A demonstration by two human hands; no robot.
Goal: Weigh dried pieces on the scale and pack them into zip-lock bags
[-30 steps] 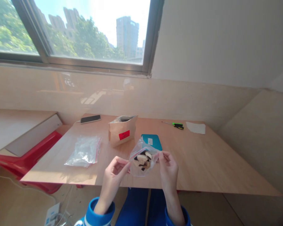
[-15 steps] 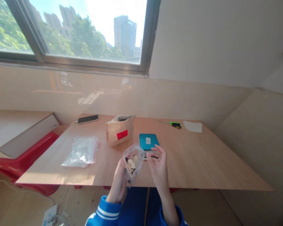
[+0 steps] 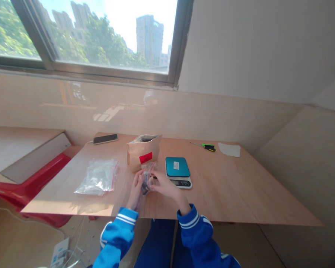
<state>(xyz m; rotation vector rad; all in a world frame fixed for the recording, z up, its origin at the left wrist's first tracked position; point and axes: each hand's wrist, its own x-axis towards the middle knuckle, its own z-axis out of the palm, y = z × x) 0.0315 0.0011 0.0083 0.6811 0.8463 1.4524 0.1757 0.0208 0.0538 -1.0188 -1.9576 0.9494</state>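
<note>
A small clear zip bag (image 3: pixel 146 181) with dark and pale dried pieces in it is between my two hands, over the table near its front edge. My left hand (image 3: pixel 135 190) grips the bag's left side, fingers closed round it. From the right, my right hand (image 3: pixel 165 183) holds the bag with its fingers bent against the plastic. The pieces are mostly hidden by fingers and creased film. Just behind the bag stands a brown paper pouch (image 3: pixel 134 152) with a red label, its top gaping. To the right lies a digital kitchen scale (image 3: pixel 178 167) with a teal platform.
A stack of flat clear zip bags (image 3: pixel 96 176) lies on the left of the table (image 3: pixel 240 190). A phone (image 3: pixel 105 139) is at the back left. Screwdrivers (image 3: pixel 208 147) and a white paper piece (image 3: pixel 229 150) lie at the back right. A red stool (image 3: pixel 39 182) stands at left.
My right hand has moved left from beside the scale onto the bag. The bag, formerly wide open with its pieces showing, is now gathered and further forward, near the pouch.
</note>
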